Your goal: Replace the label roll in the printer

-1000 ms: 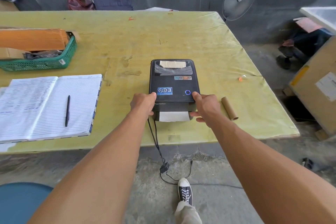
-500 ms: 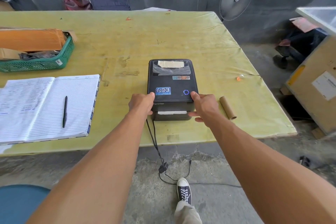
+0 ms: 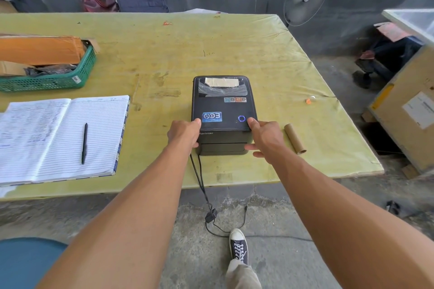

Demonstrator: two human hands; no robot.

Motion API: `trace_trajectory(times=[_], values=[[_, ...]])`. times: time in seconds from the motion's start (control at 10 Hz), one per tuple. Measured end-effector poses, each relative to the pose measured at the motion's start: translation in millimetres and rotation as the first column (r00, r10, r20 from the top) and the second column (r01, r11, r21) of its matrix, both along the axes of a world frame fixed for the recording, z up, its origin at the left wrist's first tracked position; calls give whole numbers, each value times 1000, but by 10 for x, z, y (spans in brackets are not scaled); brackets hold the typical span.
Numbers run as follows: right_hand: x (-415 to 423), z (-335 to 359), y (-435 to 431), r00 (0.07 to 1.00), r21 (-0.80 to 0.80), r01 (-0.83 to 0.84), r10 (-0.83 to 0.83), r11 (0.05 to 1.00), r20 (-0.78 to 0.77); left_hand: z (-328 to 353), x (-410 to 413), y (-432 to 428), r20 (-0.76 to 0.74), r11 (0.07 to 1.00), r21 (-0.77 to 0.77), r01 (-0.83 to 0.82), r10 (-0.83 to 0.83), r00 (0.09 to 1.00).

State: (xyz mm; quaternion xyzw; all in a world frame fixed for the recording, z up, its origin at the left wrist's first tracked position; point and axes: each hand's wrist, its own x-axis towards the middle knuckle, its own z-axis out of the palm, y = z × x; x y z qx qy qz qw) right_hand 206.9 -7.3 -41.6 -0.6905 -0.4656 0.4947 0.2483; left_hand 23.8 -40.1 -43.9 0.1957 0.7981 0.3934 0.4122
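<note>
Printer [image 3: 222,110] is seated near the front edge of the yellow-green table [image 3: 234,49], lid closed. It is gripped at its front corners: the left hand [image 3: 184,134] is curled around the left corner, the right hand [image 3: 264,137] is wrapped around the right. An empty cardboard core [image 3: 294,138] lies just right of the printer. Closing seems finished; a test feed is judged the next call. The roll inside is hidden, and no label shows at the slot.

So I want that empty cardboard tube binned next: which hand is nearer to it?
The right hand. It rests on the printer's right front corner, just left of the cardboard tube. The left hand is on the printer's far side.
</note>
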Motion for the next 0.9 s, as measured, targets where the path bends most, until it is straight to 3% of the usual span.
trace_trajectory(times=[0.6, 0.8, 0.9], values=[[58, 26, 39, 992, 14, -83, 81, 996, 97, 17, -43, 57, -8, 1000, -24, -8, 7, 1000], [165, -16, 198, 944, 11, -262, 254, 965, 212, 43, 31, 6, -32, 1000, 3, 8, -8, 999], [273, 58, 284, 879, -34, -389, 382, 921, 286, 29, 31, -89, 71, 998, 50, -29, 25, 997]])
